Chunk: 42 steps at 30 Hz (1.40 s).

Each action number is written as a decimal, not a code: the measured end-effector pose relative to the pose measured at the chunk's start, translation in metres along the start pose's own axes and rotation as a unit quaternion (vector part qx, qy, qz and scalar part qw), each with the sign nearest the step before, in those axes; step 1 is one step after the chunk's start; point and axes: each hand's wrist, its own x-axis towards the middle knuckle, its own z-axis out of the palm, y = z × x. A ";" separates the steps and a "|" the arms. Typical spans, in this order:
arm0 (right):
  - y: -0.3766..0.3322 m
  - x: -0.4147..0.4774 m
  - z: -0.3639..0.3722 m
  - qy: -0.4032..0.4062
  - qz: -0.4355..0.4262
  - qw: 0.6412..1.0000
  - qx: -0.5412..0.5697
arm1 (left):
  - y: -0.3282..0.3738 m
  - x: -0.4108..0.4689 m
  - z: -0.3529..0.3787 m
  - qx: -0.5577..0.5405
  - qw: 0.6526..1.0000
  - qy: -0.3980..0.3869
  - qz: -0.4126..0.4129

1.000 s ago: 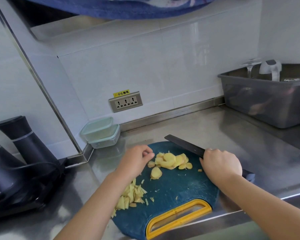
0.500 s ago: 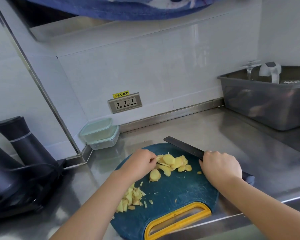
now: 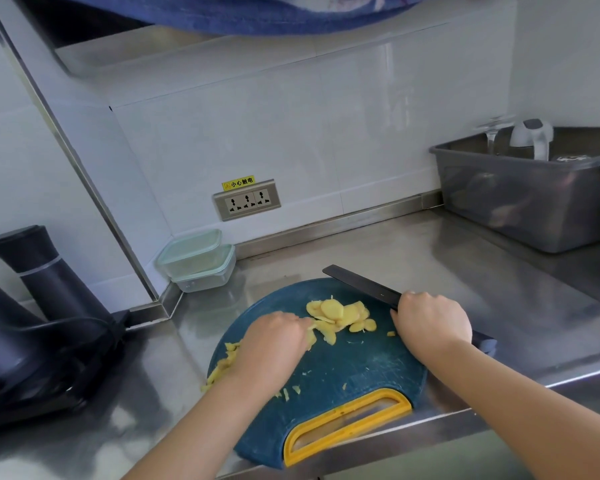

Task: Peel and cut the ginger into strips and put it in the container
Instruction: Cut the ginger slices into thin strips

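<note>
left hand (image 3: 274,337): fingers curled, pinching ginger slices (image 3: 340,315)
right hand (image 3: 430,323): fist closed around knife (image 3: 361,287) handle
ginger slices: heaped mid cutting board (image 3: 354,368), between both hands
container (image 3: 187,251): against wall, well apart

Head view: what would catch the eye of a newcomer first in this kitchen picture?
The teal cutting board with its yellow handle, at the front edge of the steel counter, stands out first. On it lies a pile of pale ginger slices, which the left hand holds at its left side, while the right hand grips a black knife just right of them.
</note>
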 end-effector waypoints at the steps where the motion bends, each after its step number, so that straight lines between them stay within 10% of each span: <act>1: 0.000 0.000 -0.001 0.000 0.001 1.000 0.002 | 0.004 -0.004 0.002 -0.005 1.000 0.002 0.002; 12: 0.000 -0.002 -0.003 0.003 -0.007 1.000 -0.007 | 0.005 -0.014 0.008 -0.216 0.967 0.020 -0.132; 31: -0.001 0.000 0.001 -0.006 0.007 1.000 -0.003 | -0.015 0.010 -0.015 -0.268 0.939 -0.199 -0.081; 42: 0.000 0.000 -0.001 -0.011 0.004 1.000 0.000 | 0.018 0.008 -0.026 -0.420 0.831 -0.295 -0.216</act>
